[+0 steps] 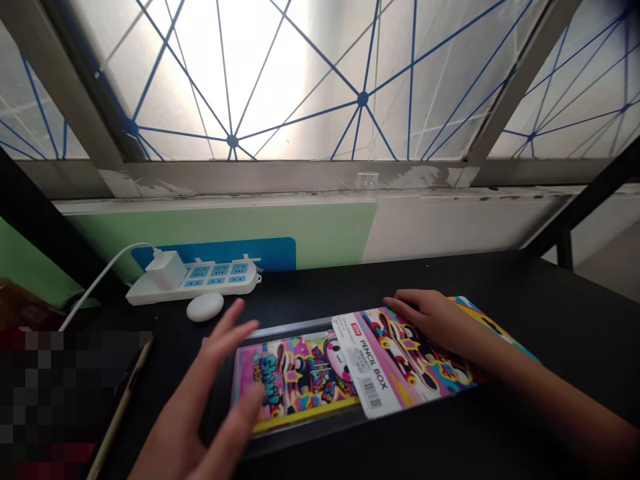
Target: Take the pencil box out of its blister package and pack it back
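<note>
A colourful pencil box [310,377] in clear wrapping lies flat on the black desk [500,293], its white "PENCIL BOX" label near the middle. My left hand [220,393] hovers over the box's left end with fingers stretched out and apart, slightly blurred. My right hand [430,320] rests flat on the box's right end, fingers extended and pressing on the top edge. Neither hand grips anything.
A white power strip [200,277] with a plugged charger and cable sits at the back left, a white oval object [205,307] in front of it. A pencil-like stick [123,400] lies at the left beside a blurred-out area. A window with blue lines fills the background.
</note>
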`<state>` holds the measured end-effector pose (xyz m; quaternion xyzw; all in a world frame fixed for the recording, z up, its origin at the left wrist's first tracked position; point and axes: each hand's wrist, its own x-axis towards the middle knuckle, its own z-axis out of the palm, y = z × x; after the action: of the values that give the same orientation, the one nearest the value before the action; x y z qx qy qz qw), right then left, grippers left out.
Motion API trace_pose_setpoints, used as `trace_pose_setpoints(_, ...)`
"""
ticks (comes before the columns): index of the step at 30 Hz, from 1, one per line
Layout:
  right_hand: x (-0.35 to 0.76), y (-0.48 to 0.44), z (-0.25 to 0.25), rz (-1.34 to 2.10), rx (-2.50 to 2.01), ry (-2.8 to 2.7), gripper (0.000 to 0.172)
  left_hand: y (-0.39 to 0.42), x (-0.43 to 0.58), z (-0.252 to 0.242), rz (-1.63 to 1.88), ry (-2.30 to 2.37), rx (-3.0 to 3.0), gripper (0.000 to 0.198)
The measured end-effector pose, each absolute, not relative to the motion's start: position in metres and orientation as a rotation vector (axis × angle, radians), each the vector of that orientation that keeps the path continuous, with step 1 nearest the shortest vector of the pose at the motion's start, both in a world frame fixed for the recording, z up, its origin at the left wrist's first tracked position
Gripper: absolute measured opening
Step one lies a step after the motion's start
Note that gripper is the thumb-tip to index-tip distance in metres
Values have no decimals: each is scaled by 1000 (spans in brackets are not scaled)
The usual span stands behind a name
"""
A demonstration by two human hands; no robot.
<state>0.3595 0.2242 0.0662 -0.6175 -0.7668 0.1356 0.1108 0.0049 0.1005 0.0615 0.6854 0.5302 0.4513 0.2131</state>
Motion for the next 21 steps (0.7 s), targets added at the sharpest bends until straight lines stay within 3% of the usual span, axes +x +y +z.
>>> trace_pose_setpoints(3, 375, 232, 67, 351, -1832, -2250, 48, 118, 9, 58, 1429, 1512, 1240, 46)
trace_pose_setpoints(8, 372, 235, 61, 243, -1773, -2270, 46, 133, 17, 56, 1337, 1229, 431, 59)
trace_pose_setpoints(11, 342, 228, 56, 164, -1680, -2332, 46, 128, 17, 55, 1286, 1075, 354, 71)
trace_pose_setpoints(15, 282, 217, 56, 55, -1492, -2487, 30, 115, 20, 54, 1267, 932, 414, 84)
trace_pose_setpoints(21, 215, 213, 64, -64, -1264, -2599, 21, 107, 23, 63, 1212, 886, 507, 81)
